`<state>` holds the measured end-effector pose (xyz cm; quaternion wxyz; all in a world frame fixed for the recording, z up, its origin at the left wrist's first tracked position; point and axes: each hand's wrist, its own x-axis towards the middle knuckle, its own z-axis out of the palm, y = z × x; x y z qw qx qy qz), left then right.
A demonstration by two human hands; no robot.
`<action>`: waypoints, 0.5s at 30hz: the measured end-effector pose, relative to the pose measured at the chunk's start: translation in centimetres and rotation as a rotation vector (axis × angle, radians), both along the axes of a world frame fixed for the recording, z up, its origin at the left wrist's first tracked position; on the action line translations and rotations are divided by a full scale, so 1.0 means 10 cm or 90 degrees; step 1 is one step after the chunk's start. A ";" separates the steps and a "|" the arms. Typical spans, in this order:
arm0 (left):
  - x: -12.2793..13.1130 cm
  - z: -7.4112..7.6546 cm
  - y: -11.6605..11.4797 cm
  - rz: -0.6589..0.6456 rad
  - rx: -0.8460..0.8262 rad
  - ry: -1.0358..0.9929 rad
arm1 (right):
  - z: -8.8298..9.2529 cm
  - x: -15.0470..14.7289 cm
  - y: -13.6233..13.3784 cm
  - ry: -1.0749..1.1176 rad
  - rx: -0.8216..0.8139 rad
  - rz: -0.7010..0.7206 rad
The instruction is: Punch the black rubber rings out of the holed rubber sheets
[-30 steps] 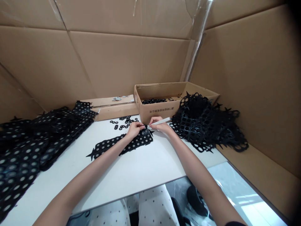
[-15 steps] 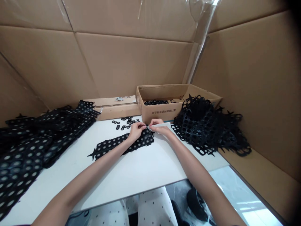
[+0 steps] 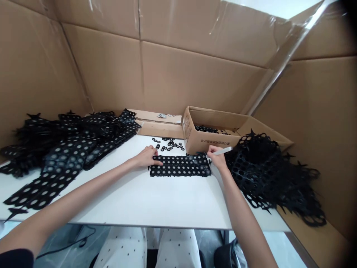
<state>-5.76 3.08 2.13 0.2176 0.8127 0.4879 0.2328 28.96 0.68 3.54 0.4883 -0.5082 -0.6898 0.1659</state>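
Note:
A strip of black rubber-like sheet (image 3: 181, 170) with rows of round holes lies flat on the white table (image 3: 156, 203). My left hand (image 3: 147, 157) grips the strip's left end, its thumb lying over the top. At the opposite end, my right hand (image 3: 216, 158) is closed around a slim white pen-like tool (image 3: 224, 150); its working tip is too small to make out near the strip's right edge. Just behind the strip, several small black rings (image 3: 167, 144) are scattered.
A cardboard box (image 3: 210, 143) with black rings inside stands at the back right. Beside it is a heap of black cut-out webbing (image 3: 256, 171). More perforated black sheets (image 3: 64, 149) are piled on the left. Cardboard walls (image 3: 195, 74) enclose the table.
The strip has gone from slanted to level with the table edge. My left hand has moved from its right end to its left end. The view has turned left.

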 end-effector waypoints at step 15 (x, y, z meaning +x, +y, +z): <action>-0.10 -0.20 0.01 -0.086 -0.030 -0.136 | 0.14 0.26 -0.05 0.439 0.079 0.050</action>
